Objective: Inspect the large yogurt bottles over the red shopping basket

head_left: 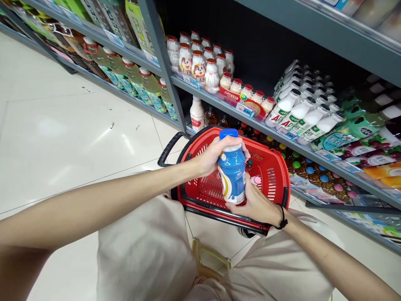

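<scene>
A blue drink bottle [232, 171] with a blue cap and a white-and-yellow label is held upright over a red shopping basket [278, 167]. My left hand [216, 154] wraps round the bottle's neck just below the cap. Lower down, my right hand [250, 198] grips the bottle's side and base, with a black band on the wrist. Behind the bottle, a pink-capped item [256, 180] shows inside the basket; the rest of what lies there is partly hidden by my hands and the bottle.
Ahead stands a shelf [213, 94] with small red-capped bottles [199, 65], a red multipack [246, 96] and white bottles [285, 106]. Large green drink bottles [150, 90] line the lower shelf at left. The basket's black handle [169, 148] sticks out leftward. A yellowish stool [208, 255] is between my legs.
</scene>
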Tool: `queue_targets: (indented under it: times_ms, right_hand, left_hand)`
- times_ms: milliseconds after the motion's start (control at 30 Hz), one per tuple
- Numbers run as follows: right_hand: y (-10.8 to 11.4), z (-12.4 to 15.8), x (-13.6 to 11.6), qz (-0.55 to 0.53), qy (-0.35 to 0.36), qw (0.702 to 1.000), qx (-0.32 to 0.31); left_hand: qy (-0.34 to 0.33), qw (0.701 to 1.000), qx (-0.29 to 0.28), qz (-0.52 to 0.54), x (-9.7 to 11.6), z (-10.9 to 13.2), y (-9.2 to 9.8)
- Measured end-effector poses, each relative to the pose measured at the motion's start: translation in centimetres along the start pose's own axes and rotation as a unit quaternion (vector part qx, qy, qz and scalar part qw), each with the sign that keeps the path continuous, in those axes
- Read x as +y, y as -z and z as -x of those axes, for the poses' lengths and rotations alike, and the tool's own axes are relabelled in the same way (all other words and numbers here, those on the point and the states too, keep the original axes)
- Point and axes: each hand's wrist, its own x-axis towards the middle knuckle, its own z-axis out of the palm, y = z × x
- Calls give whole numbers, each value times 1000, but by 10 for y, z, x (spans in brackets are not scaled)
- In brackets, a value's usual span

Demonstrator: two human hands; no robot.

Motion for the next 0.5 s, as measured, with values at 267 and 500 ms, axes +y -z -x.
queue_targets:
  times_ms: [267, 500]
  right_hand:
    - [0, 1, 0, -1, -13, 1000, 4]
    - [0, 1, -1, -6, -18, 1000, 0]
  left_hand:
    - [-4, 1000, -1, 2, -1, -1, 1]
    - [1, 1000, 5, 0, 1, 0, -1]
